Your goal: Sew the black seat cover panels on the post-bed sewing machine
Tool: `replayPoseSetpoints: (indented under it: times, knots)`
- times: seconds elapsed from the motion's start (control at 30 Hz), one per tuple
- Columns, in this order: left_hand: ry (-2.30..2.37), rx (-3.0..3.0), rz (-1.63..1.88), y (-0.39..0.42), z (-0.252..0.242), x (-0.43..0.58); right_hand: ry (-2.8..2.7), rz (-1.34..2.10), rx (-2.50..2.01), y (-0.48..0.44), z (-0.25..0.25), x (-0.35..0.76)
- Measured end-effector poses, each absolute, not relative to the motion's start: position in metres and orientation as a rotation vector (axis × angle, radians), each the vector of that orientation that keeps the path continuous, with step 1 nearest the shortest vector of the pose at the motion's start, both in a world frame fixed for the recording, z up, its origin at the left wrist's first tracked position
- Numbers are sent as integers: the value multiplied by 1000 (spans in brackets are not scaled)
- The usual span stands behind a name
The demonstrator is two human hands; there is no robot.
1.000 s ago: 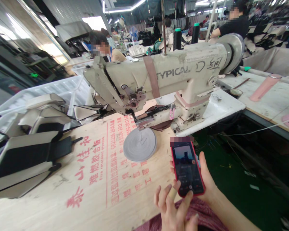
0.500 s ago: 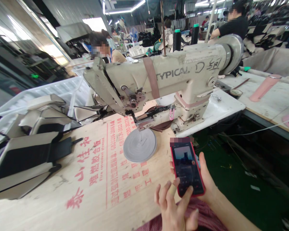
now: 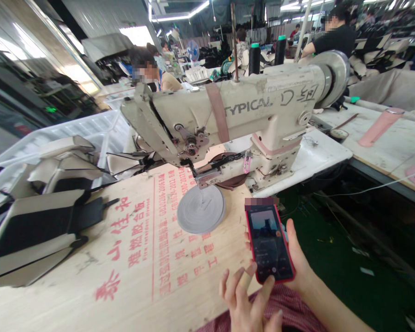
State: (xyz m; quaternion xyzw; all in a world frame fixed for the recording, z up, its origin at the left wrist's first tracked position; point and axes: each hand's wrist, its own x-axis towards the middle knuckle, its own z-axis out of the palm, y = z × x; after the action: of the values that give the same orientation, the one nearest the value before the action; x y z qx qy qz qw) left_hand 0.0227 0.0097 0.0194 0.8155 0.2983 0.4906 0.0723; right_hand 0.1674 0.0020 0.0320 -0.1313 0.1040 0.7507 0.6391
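My right hand [image 3: 299, 260] holds a smartphone [image 3: 270, 244] in a red case, its thumb along the right edge and fingertips showing at the left edge. The lit screen faces up at me. At the phone's lower end is my left hand [image 3: 245, 299], open and empty, fingers apart. Its index fingertip is at the bottom edge of the screen; whether it touches is hard to tell. A flat coil of grey tape [image 3: 200, 210] lies on the plywood board [image 3: 124, 272], under the free end of the sewing machine [image 3: 228, 115].
Beige and black sewn pieces [image 3: 38, 221] are piled at the left, by a white plastic crate [image 3: 62, 129]. Black thread cones [image 3: 254, 59] stand behind the machine. A pink cylinder [image 3: 380, 127] lies on the right-hand table. Other people work in the background.
My left hand has drawn slightly down, its index finger moving from the lower screen to the phone's bottom edge. The phone stays in my right hand and its screen picture has changed a little.
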Motion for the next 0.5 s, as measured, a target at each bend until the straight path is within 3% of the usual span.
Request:
replayPoseSetpoints:
  times: [0.27,0.5]
  knots:
    - [944,2576,1241,20,24,6,198,1752,-349,2,32,166]
    - [965,2563,1262,25,26,20,191,1772,-355,1,38,164]
